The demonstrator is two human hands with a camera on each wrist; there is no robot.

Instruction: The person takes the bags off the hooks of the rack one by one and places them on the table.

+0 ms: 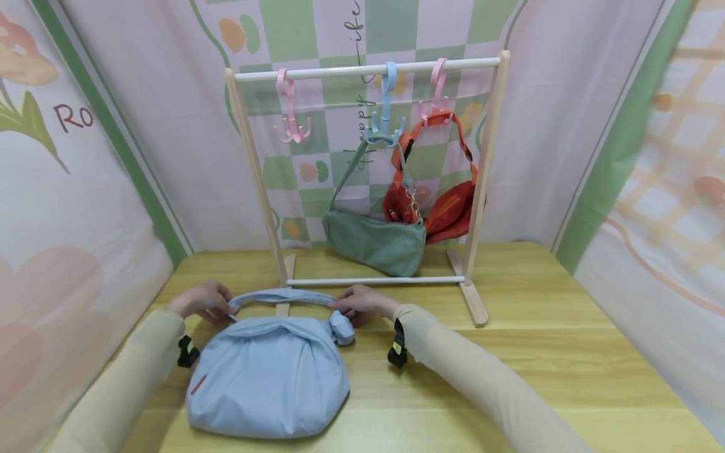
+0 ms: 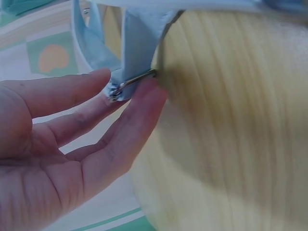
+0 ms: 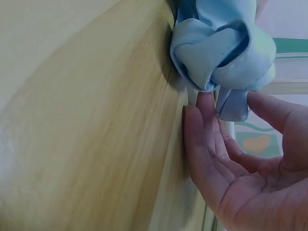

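A light blue fabric handbag (image 1: 272, 377) lies on the table, its strap (image 1: 280, 294) arched toward the rack. At the strap's left end, my left hand (image 1: 202, 301) pinches it beside a thin metal ring (image 2: 137, 82), with thumb and fingers on either side. My right hand (image 1: 362, 301) holds the strap's other end, just by a knot (image 3: 216, 53) in the blue fabric. In the right wrist view the thumb (image 3: 272, 108) and fingertips stand on opposite sides of the strap below that knot.
Behind the bag stands a wooden rack (image 1: 368, 70) with white bars. A pink hook (image 1: 291, 116) hangs bare at left. The blue hook (image 1: 386, 107) bears a green bag (image 1: 376, 242), and another pink hook (image 1: 438, 82) bears a red bag (image 1: 453, 211). One rack foot (image 1: 474, 305) reaches forward at right.
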